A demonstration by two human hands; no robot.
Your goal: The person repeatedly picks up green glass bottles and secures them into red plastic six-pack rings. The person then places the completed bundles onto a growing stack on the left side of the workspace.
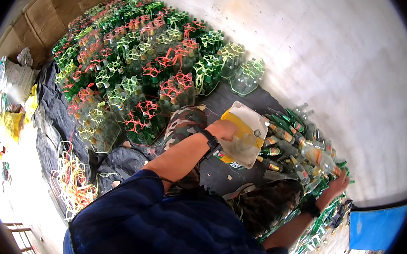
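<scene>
My left hand (226, 129) is at the left part of a flat, pale slab (236, 112) with a yellow covering across its middle. A clear glass bottle (245, 142) stands on the slab, right beside that hand; whether the fingers hold anything is hidden. Out to the right, my right hand (333, 187) has its fingers at the neck of a clear glass bottle (315, 155) with a yellow and red label, blurred by motion. Under and around that bottle lies a heap of loose green and clear glass bottles (287, 148).
Bundles of upright bottles tied with red and green cord (177, 88) fill the far floor. A tangle of loose cord (72, 180) lies left on the black sheeting (124, 167). A pale wall (327, 63) rises at right, a blue panel (378, 228) at lower right, sacks (17, 80) far left.
</scene>
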